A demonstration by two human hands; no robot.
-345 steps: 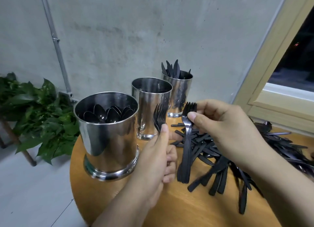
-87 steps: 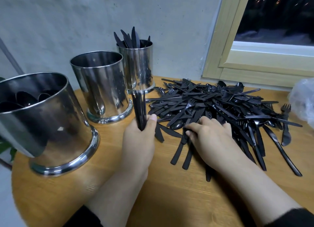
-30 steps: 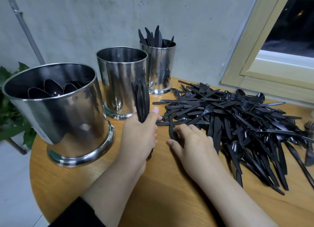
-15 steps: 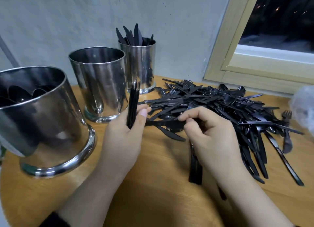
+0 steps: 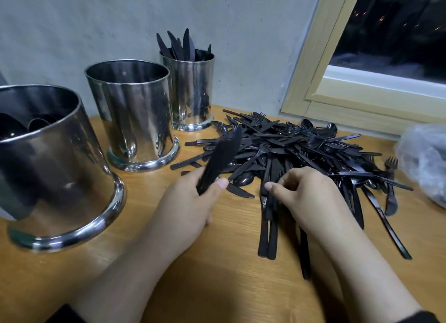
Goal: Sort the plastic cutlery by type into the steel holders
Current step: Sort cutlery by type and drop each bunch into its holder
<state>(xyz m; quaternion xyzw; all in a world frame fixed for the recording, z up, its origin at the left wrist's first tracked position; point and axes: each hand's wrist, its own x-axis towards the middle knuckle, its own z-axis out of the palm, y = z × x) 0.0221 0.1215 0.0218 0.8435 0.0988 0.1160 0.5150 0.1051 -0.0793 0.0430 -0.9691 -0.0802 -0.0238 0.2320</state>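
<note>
Three steel holders stand along the left of a round wooden table (image 5: 217, 286). The near holder (image 5: 55, 168) has black spoons in it. The middle holder (image 5: 135, 115) shows nothing above its rim. The far holder (image 5: 190, 91) has black knives sticking up. A heap of black plastic cutlery (image 5: 301, 149) lies at centre right. My left hand (image 5: 190, 202) grips a bunch of black knives (image 5: 219, 161), tips tilted up and right. My right hand (image 5: 306, 194) rests at the heap's near edge, its curled fingers on the handles of pieces (image 5: 268, 216) lying there.
A clear plastic bag (image 5: 424, 163) lies at the table's right edge. A wooden window frame (image 5: 321, 81) rises behind the heap. A grey wall stands close behind the holders. Bare wood shows in front of my hands.
My left hand's bunch of knives has tilted from upright toward the right. My right hand has dropped from mid-air onto the near edge of the heap.
</note>
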